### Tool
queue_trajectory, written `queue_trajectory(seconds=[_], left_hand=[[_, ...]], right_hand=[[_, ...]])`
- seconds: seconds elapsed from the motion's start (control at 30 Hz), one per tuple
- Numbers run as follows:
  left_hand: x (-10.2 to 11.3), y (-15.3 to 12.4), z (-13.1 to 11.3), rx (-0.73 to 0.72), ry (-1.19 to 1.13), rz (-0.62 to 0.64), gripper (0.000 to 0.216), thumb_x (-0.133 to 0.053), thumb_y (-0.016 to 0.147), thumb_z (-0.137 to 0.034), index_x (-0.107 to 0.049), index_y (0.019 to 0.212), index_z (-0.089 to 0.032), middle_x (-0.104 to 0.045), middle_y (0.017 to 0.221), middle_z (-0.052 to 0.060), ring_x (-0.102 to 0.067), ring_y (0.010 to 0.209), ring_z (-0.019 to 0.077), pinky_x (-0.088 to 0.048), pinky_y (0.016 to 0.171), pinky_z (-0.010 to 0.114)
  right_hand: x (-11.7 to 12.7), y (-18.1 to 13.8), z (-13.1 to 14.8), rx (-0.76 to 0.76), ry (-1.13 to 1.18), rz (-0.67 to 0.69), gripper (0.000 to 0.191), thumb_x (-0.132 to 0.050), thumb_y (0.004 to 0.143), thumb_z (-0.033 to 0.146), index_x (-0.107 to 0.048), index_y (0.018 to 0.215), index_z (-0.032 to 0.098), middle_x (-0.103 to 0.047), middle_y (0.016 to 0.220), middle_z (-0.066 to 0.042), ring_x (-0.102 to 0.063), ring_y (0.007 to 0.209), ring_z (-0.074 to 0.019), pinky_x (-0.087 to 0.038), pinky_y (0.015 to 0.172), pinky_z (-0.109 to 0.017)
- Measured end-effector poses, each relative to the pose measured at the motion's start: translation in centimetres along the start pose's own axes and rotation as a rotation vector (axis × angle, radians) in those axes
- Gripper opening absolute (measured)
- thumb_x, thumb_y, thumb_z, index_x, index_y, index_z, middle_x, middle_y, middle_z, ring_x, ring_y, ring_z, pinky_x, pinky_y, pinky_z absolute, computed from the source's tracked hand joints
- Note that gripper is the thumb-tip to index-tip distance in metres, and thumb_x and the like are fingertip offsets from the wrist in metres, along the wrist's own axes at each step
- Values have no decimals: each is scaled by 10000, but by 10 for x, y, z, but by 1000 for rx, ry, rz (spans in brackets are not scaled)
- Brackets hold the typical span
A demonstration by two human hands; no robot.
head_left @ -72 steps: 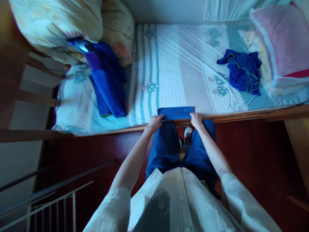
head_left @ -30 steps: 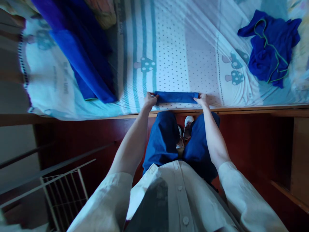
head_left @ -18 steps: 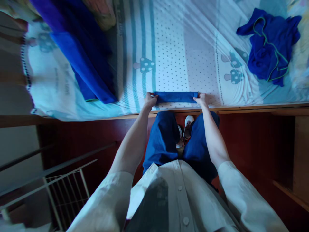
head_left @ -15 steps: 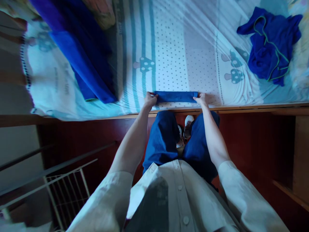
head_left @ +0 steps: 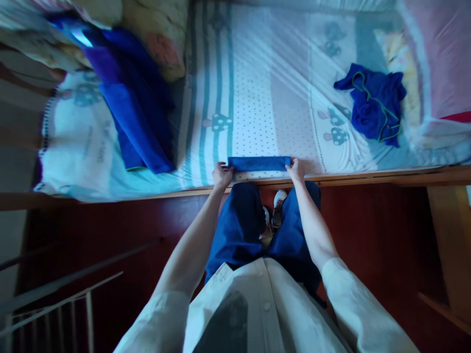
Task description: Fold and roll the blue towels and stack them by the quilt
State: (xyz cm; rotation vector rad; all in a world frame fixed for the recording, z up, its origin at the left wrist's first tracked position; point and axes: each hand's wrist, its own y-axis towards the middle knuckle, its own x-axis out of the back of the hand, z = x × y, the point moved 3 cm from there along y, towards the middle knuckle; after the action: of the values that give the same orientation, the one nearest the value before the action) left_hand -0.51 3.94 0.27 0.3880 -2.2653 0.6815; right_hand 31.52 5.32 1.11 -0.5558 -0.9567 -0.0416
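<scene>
While the folded blue cloth (head_left: 259, 163) lies at the near edge of the bed (head_left: 257, 98), left hand (head_left: 222, 175) and right hand (head_left: 296, 169) pinch its two ends with closed fingers; even tension should keep the fold flat, well apart from the blue stack (head_left: 136, 122) at left and the crumpled blue garment (head_left: 371, 105) at right.

From the head camera I see my left hand (head_left: 222, 175) and right hand (head_left: 296, 169) gripping the 2 ends of a narrow folded blue cloth (head_left: 259, 163), which lies flat at the near edge of the bed (head_left: 257, 98). A stack of folded blue cloths (head_left: 138, 117) sits well to the left, against a pillow (head_left: 162, 34). A crumpled blue garment (head_left: 371, 105) lies far right.
</scene>
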Motion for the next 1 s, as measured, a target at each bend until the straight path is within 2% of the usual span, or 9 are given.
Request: queue_trajectory(seconds=[0.13,0.27,0.37,0.47,0.53,0.6,0.73,0.87,1.0], left_hand=[[-1,0,-11,-9,51,30,379,-723,734,-338,-613,1068,-198,-754,1046,154,-697,1106,320,-520,994,447],[-1,9,-17,108,-13,40,368,-773,680,-394,-625,954,-198,-749,942,162,-699,1097,372,-548,942,495],[0,13,-18,209,-236,90,354,-800,652,-388,-615,881,-190,-716,806,106,-730,968,333,-595,826,446],[1,13,-22,219,-487,153,353,-812,642,-346,-625,898,-190,-670,754,46,-731,865,254,-612,769,391],[4,12,-27,169,-579,136,381,-819,621,-338,-640,929,-202,-639,745,13,-724,837,225,-613,753,370],[9,9,-33,108,-590,63,406,-813,599,-353,-652,941,-205,-634,780,11,-720,835,226,-608,737,356],[24,-3,-56,-38,-552,-49,435,-763,607,-377,-655,987,-194,-695,989,80,-726,906,257,-592,732,332],[43,-25,-96,-217,-557,-56,430,-737,614,-337,-656,1020,-223,-707,1097,82,-728,936,259,-588,750,326],[63,-60,-147,-472,-553,-29,357,-707,646,-282,-664,998,-237,-694,1102,66,-718,961,236,-589,840,351]], right_hand=[[8,-13,4,-48,-43,20,285,-646,941,239,-600,1218,184,-712,1264,-135,-655,1221,-238,-476,998,-310],[11,-14,4,-76,-23,57,245,-633,944,230,-616,1187,207,-715,1267,-131,-662,1215,-249,-491,948,-308],[9,-10,3,-115,-19,68,282,-629,931,212,-604,1211,200,-701,1285,-146,-651,1231,-264,-484,968,-335],[8,-8,5,-108,-27,51,344,-635,896,175,-592,1237,196,-677,1315,-155,-625,1262,-283,-471,1014,-372],[10,-10,9,-87,-31,0,405,-637,870,158,-581,1269,202,-643,1356,-164,-584,1306,-309,-466,1037,-409],[14,-16,13,-65,-37,-87,458,-637,849,144,-574,1298,205,-598,1401,-181,-528,1355,-338,-459,1057,-452],[20,-37,23,71,-9,-225,536,-622,825,108,-557,1345,219,-549,1445,-182,-477,1393,-344,-434,1105,-498],[27,-57,37,252,88,-224,633,-710,792,184,-525,1394,246,-551,1463,-147,-488,1397,-339,-460,1109,-496],[59,-70,69,433,183,-235,848,-836,695,281,-479,1462,228,-540,1495,-157,-485,1415,-352,-453,1136,-486]])
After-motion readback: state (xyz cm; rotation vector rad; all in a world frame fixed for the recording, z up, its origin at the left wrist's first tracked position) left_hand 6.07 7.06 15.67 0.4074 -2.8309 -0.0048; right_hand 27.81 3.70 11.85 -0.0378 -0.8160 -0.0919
